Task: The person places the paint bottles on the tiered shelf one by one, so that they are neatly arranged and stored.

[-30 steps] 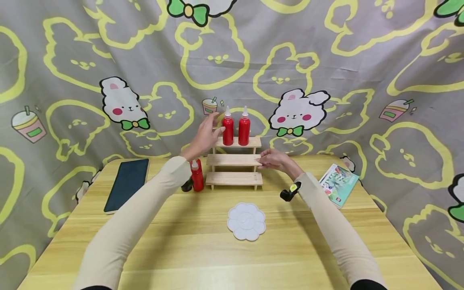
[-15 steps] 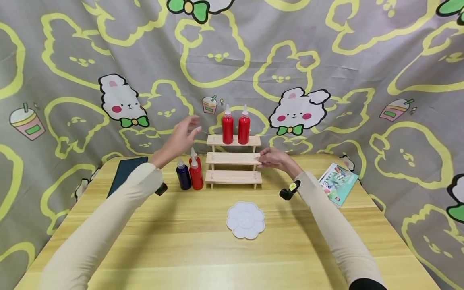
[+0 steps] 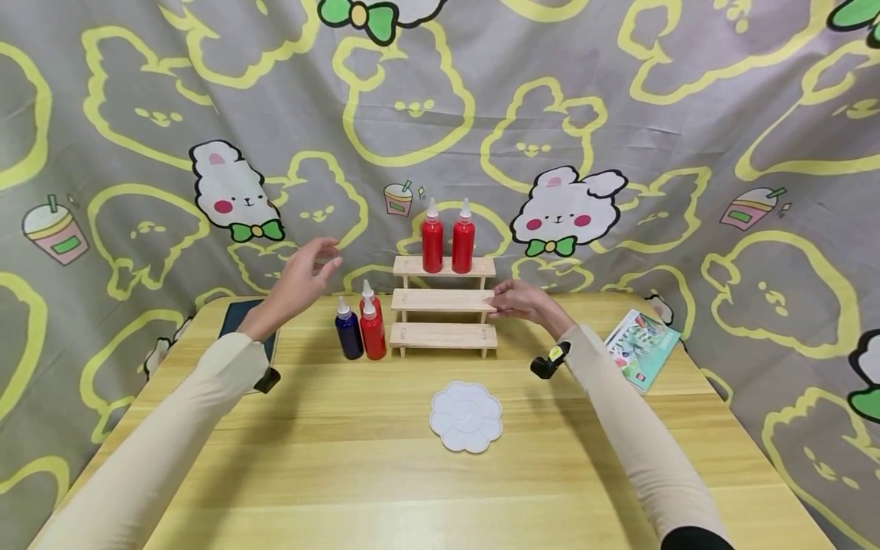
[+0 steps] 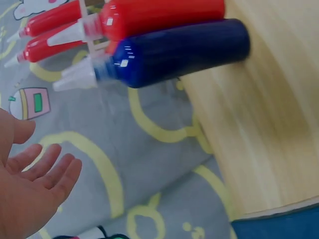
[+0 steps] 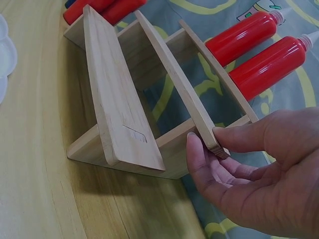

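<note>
A three-step wooden display stand (image 3: 443, 333) is at the back of the table. My right hand (image 3: 520, 301) pinches the right end of its middle shelf (image 5: 192, 97), thumb on top and fingers beneath. Two red squeeze bottles (image 3: 432, 246) with white nozzles stand upright on the top step. Left of the stand, a dark blue squeeze bottle (image 3: 349, 334) and two more red bottles (image 3: 373, 336) stand on the table, one red partly hidden behind the other. My left hand (image 3: 296, 284) hovers in the air left of these bottles, fingers loosely bent, holding nothing.
A white flower-shaped palette (image 3: 467, 417) lies in front of the stand. At the right lies a book (image 3: 642, 351) with a teal cover. A dark flat board (image 3: 237, 313) lies at the left, partly behind my left forearm. A patterned grey curtain (image 3: 440, 92) hangs behind the table.
My left hand has moved left, away from the red bottles on the top step, and now hovers lower. The blue bottle has come into full view. My right hand stays on the stand.
</note>
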A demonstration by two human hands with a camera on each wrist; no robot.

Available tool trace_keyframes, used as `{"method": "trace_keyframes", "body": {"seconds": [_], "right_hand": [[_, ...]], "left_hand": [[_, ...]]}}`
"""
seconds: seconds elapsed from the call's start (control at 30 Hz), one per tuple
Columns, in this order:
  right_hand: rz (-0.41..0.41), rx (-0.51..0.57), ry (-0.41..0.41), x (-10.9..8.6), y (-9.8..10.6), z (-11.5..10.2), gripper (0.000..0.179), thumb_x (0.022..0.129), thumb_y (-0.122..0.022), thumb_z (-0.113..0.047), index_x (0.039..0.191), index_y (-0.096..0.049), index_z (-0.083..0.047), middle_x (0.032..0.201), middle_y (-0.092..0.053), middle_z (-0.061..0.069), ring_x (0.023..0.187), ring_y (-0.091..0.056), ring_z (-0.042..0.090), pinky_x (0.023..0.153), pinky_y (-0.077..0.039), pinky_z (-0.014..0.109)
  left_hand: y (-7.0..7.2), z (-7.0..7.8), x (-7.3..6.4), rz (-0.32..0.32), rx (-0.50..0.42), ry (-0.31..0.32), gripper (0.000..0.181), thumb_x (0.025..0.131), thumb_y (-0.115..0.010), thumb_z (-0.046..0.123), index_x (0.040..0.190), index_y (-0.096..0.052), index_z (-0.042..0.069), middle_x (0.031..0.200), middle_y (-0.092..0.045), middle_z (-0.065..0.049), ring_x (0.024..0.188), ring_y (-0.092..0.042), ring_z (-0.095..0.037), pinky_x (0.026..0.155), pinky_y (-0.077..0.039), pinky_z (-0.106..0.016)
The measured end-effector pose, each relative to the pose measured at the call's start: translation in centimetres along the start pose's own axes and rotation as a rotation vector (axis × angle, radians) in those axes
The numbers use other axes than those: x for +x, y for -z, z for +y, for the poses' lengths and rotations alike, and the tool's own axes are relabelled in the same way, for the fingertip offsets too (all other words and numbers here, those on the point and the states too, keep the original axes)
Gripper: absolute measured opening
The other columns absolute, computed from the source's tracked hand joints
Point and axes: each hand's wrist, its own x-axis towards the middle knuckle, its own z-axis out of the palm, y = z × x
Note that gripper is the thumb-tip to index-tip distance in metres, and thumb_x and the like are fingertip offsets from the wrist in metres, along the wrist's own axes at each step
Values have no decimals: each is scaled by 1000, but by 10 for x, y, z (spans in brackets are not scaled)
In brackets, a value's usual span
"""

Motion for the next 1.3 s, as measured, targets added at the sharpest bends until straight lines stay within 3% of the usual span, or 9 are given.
{"method": "trace_keyframes", "body": {"seconds": [0.17,0.33,0.5,0.6,0.73,0.83,1.0,1.13,1.3], "right_hand": [[-1,-1,-12,1,1,1,37,103,-59,2,133,-39,8,112,-50,14,79,-65,14,102,-58,35],[-1,12,-22,3,1,2,28,103,-58,3,125,-41,5,107,-50,13,77,-65,14,89,-62,28],[-2,24,-24,4,1,2,23,103,-56,5,121,-41,3,107,-49,14,76,-66,14,87,-63,27],[-1,21,-27,3,0,2,24,103,-56,4,122,-41,3,105,-48,13,77,-65,14,88,-62,28],[-7,8,-26,3,1,2,29,104,-57,3,126,-39,4,107,-47,13,80,-63,15,97,-60,32],[-17,9,-14,4,2,2,31,104,-55,3,130,-37,6,112,-46,14,82,-62,16,104,-57,37],[-15,21,-5,4,2,3,30,104,-54,4,129,-37,7,110,-46,14,81,-61,15,109,-53,41],[-12,21,-12,4,0,3,30,104,-56,3,129,-38,6,109,-47,13,82,-62,16,114,-49,46],[-22,10,-6,4,2,4,38,104,-56,1,135,-36,10,109,-46,14,83,-63,17,106,-56,39]], "left_hand": [[-4,-13,-14,-26,11,23,50,111,-54,22,153,-42,-1,151,-49,-26,140,-48,-43,114,-44,-60],[-14,-22,-27,-64,0,20,53,111,-53,24,156,-38,2,153,-47,-27,142,-46,-44,115,-42,-62],[-28,-31,-41,-52,-51,33,49,113,-48,24,156,-37,2,148,-51,-26,137,-51,-43,110,-45,-64],[-36,-32,-50,-12,-102,28,46,114,-43,20,155,-38,1,145,-54,-27,134,-54,-44,108,-47,-65],[-44,-29,-57,88,-218,-8,43,114,-41,15,155,-37,0,139,-59,-28,129,-58,-42,105,-55,-37],[-50,-27,-58,99,-285,-17,47,113,-47,19,156,-37,2,140,-58,-26,130,-58,-40,104,-53,-31],[-60,-25,-60,47,-266,15,55,107,-63,21,153,-41,3,145,-55,-26,136,-55,-43,111,-46,-61],[-65,-27,-63,54,-219,44,56,102,-71,15,149,-45,-1,144,-56,-28,132,-57,-47,108,-48,-64],[-69,-34,-65,43,-199,78,54,100,-71,6,146,-46,-5,141,-56,-31,129,-58,-50,105,-51,-64]]}}
